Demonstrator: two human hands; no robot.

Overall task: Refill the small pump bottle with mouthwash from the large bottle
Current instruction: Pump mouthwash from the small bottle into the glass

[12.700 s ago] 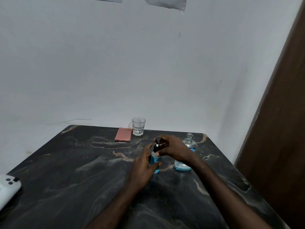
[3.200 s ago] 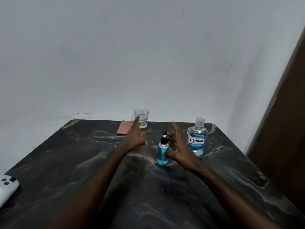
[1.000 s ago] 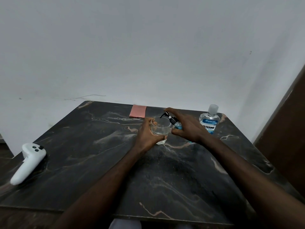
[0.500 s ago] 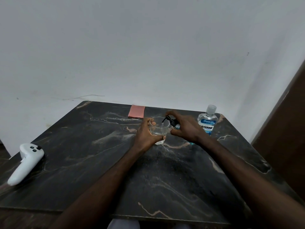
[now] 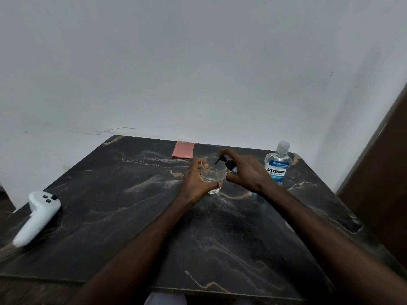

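My left hand (image 5: pixel 196 179) grips a clear glass tumbler (image 5: pixel 213 176) near the middle of the dark marble table (image 5: pixel 132 216). My right hand (image 5: pixel 246 172) holds the small pump bottle (image 5: pixel 230 165), tilted left so its black nozzle points over the glass rim; a finger lies on top of the pump head. Most of the small bottle's blue body is hidden behind my right hand. The large Listerine bottle (image 5: pixel 278 165) stands upright with its cap on, just right of my right hand, a little blue liquid at its bottom.
A pink folded cloth (image 5: pixel 183 149) lies at the table's far edge by the white wall. A white controller (image 5: pixel 36 216) rests near the left edge. A brown door panel (image 5: pixel 378 183) stands to the right.
Earlier both hands hovered open near the upright pump bottle. Since then my left hand took the glass and my right tilted the pump bottle over it. Over the last second, little has moved.
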